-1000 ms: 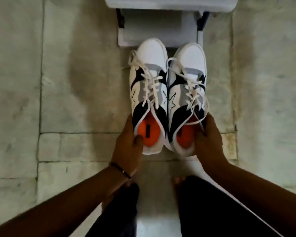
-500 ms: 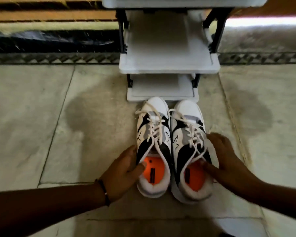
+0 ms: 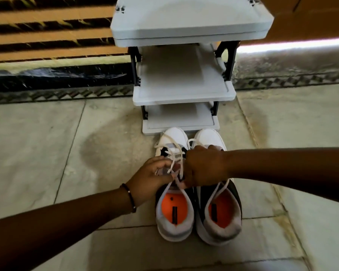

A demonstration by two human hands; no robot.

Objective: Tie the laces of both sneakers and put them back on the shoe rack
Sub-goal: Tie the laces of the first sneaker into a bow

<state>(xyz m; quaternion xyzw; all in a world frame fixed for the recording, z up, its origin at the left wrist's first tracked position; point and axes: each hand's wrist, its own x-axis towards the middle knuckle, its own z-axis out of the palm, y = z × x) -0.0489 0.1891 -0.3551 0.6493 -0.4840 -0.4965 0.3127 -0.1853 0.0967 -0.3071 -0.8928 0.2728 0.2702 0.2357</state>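
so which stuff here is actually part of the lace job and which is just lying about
Part of the job:
- left sneaker, its laces held in both hands
- right sneaker, laces loose
- shoe rack, shelves bare
- left hand, right hand

Just there:
- slatted wall
- tiled floor
- wrist band

Two sneakers stood side by side on the floor (image 3: 47,153) in the lower centre of the frame, toes toward the top. The left sneaker (image 3: 174,212) lay touching or just beside the right sneaker (image 3: 219,216). The shoe rack (image 3: 184,90) stood directly above them in the frame, its lowest shelf just beyond the toes. The left hand (image 3: 151,180) and right hand (image 3: 204,167) met over the left sneaker, at its laces (image 3: 174,159); the right hand apparently also overlapped the right sneaker. A wall (image 3: 47,36) ran behind the rack.
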